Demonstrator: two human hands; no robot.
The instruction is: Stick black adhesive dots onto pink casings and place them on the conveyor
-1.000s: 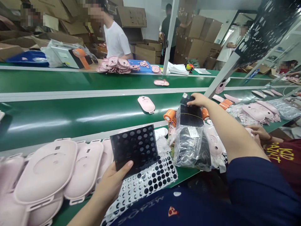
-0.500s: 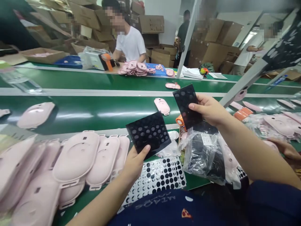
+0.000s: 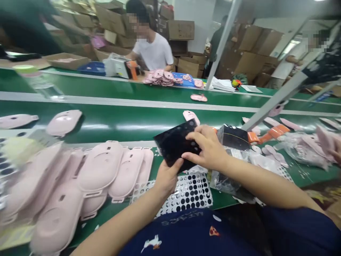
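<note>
Both my hands meet over a black sheet (image 3: 173,142) with round holes, held just above the near edge of the green bench. My left hand (image 3: 166,177) grips its lower edge, thumb on top. My right hand (image 3: 206,145) lies on the sheet's right side, fingers pressed onto it. Under them lies a white backing sheet (image 3: 186,190) with black dots. A clear plastic bag (image 3: 230,160) of black sheets sits just right of my hands.
Pink plastic shells (image 3: 101,174) are stacked at the near left. More pink shells (image 3: 64,121) lie on the green conveyor (image 3: 119,124). Orange parts (image 3: 269,133) and bagged pink pieces (image 3: 306,149) lie at right. A person in white (image 3: 154,53) works across the belt, cardboard boxes behind.
My right hand brought its black sheet from the bag down and left onto the sheet in my left hand. The two hands are now together. The view swung left.
</note>
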